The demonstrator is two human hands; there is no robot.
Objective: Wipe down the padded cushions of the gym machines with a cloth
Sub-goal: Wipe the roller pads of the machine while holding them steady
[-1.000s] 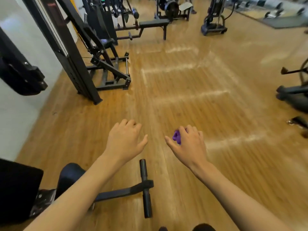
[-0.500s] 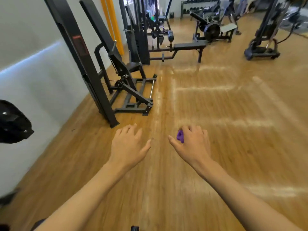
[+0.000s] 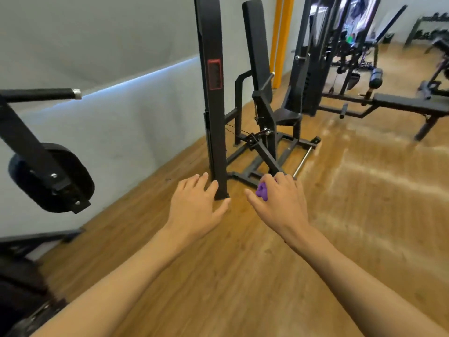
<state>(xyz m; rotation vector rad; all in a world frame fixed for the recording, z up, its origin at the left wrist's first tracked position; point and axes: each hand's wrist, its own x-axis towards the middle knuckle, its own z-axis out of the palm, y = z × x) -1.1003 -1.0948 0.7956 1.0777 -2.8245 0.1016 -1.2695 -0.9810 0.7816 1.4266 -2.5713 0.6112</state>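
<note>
My right hand [image 3: 279, 203] is held out over the wooden floor, its fingers curled round a bunched purple cloth [image 3: 262, 190] that shows between thumb and forefinger. My left hand [image 3: 196, 203] hovers beside it with relaxed, spread fingers and holds nothing. Ahead stands a black seated machine with a tall padded backrest [image 3: 256, 47] and a small padded seat [image 3: 286, 115]. At the left, close to me, a black oval pad [image 3: 73, 171] hangs on a machine arm.
A tall black upright post [image 3: 211, 93] stands just beyond my left hand. A flat black bench [image 3: 410, 104] and more machines fill the back right. A grey wall [image 3: 121, 117] runs along the left. Wooden floor [image 3: 364, 203] stretches to the right.
The view has swung up and to the left, bringing the seated machine and the oval pad nearer. Both hands keep their pose, with the cloth still in the right hand.
</note>
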